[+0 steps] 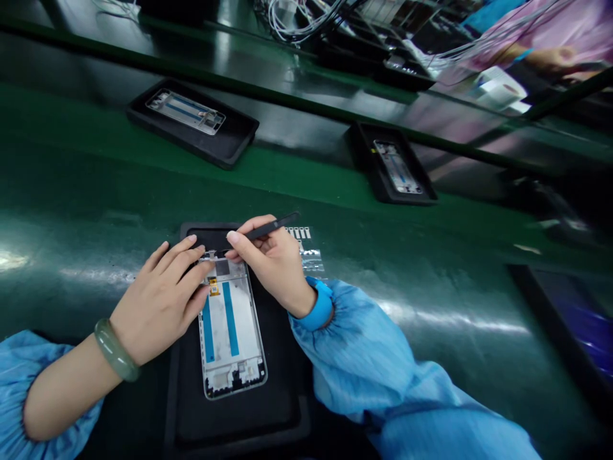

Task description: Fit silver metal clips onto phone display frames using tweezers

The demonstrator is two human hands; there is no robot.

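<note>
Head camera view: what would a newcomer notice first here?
Two bare hands over a phone frame in a black tray catch the eye at centre. The right hand pinches black tweezers above the frame's top end, while the left hand, wearing a jade bangle, rests on the frame. Farther up the green surface, a second tray and a third hold frames.
</note>
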